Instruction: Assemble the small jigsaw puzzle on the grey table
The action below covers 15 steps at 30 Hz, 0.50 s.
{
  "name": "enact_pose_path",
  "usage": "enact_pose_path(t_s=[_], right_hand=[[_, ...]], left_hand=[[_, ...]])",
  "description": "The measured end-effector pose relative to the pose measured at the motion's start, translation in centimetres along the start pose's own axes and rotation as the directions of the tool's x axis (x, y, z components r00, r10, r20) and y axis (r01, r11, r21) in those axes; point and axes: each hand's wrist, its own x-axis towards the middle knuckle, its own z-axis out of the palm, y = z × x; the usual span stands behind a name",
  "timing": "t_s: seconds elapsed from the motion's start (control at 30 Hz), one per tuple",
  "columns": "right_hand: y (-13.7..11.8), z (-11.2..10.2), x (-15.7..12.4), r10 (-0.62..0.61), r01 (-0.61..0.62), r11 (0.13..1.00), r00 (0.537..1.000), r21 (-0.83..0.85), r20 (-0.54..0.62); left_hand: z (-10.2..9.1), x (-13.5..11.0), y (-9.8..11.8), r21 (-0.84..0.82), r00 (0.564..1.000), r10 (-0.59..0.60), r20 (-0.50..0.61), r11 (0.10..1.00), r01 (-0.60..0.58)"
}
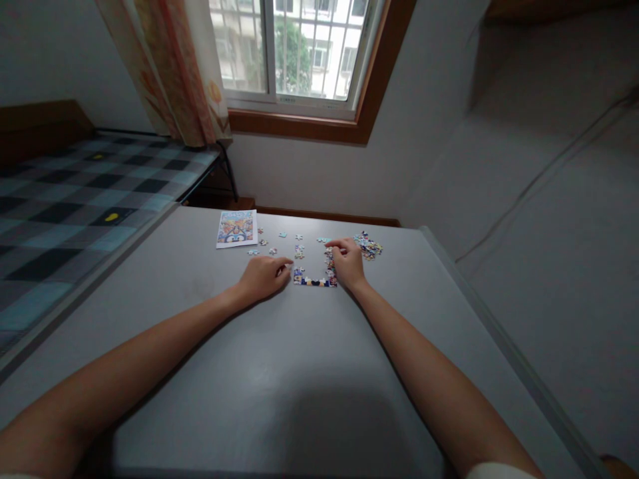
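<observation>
A partly joined jigsaw edge (314, 281) lies on the grey table (279, 372), forming a bottom row and a short right column. My left hand (264, 275) rests on the table just left of that row, fingers curled, its fingertips pinched near a small piece I cannot make out. My right hand (347, 261) sits on the right column of joined pieces, fingers bent and pressing or pinching a piece there. A pile of loose pieces (368, 246) lies just right of my right hand. Several single pieces (298, 251) are scattered between and beyond my hands.
A printed picture card (236, 227) lies at the far left of the table. A bed with a checked cover (64, 206) runs along the table's left side. A window with a curtain (299, 53) is behind, and a grey wall stands to the right.
</observation>
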Motion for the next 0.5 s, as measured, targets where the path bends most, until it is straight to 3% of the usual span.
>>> enact_pose_path(t_s=[0.1,0.17,0.5], right_hand=[[0.03,0.01,-0.04,-0.005,0.005,1.000,1.000,0.006,0.005],[0.08,0.00,-0.05,-0.008,0.008,1.000,1.000,0.008,0.012],[0.05,0.15,-0.07,-0.017,0.017,1.000,1.000,0.001,0.016]], left_hand=[[0.06,-0.10,0.19,-0.020,0.982,0.160,0.103,0.987,-0.159],[0.11,-0.21,0.32,-0.020,0.970,0.212,0.115,0.977,-0.211],[0.18,-0.25,0.31,-0.045,0.973,0.206,0.099,0.978,-0.203]])
